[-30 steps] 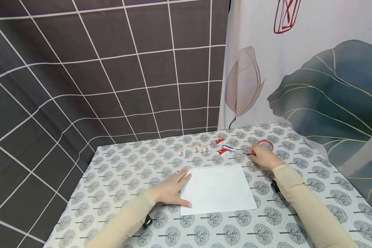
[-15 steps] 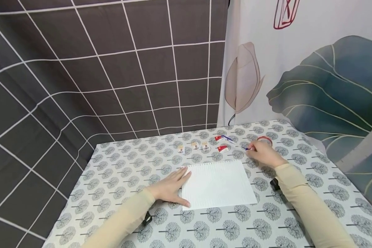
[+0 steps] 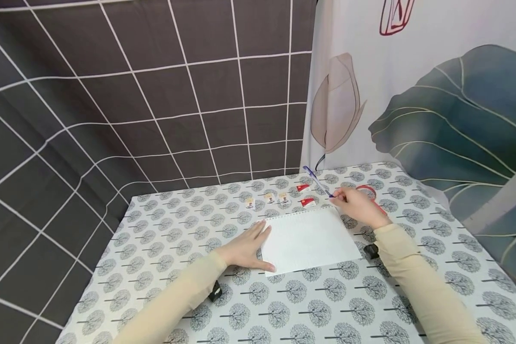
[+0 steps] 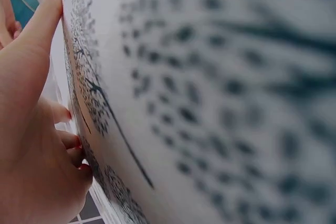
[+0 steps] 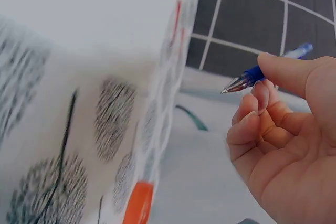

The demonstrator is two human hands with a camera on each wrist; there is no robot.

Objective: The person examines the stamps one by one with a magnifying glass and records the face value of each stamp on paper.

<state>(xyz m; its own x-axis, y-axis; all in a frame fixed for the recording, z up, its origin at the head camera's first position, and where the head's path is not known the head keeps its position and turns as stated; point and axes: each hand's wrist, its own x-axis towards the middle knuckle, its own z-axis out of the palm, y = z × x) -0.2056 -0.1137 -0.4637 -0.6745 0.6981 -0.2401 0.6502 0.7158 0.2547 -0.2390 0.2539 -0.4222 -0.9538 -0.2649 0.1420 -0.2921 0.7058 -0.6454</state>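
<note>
Two grips are at work. Nearest is my left grip (image 3: pixel 249 246), fingers extended and spread, pinching nothing; thumb and fingertips rest along the left edge of the white sheet (image 3: pixel 311 243), which lies flat on the table (image 3: pixel 155 229) just to this grip's right. I judge that stance a good one: light pressure at two places along the edge should stop the sheet from turning, while harder pressing could wrinkle it.

Near the sheet's far right corner, my right grip (image 3: pixel 359 205) pinches the pen (image 3: pixel 319 182) between thumb and fingers, closed on the blue part just behind the point. The point pokes out in the air, apart from the sheet; the tail slants up and away to this grip's left. Pinching so low should give fine control, but the tail could swing, so I would settle it against the hand and hold firmly without squeezing.

Behind and to the right of that grip, partly hidden, is a red loop-shaped thing (image 3: pixel 374 192). To its left lie two red-and-white cards (image 3: pixel 307 202), with three small pictured cards (image 3: pixel 250 204) farther left. Beyond everything hangs a dark gridded cloth (image 3: pixel 219 129).
</note>
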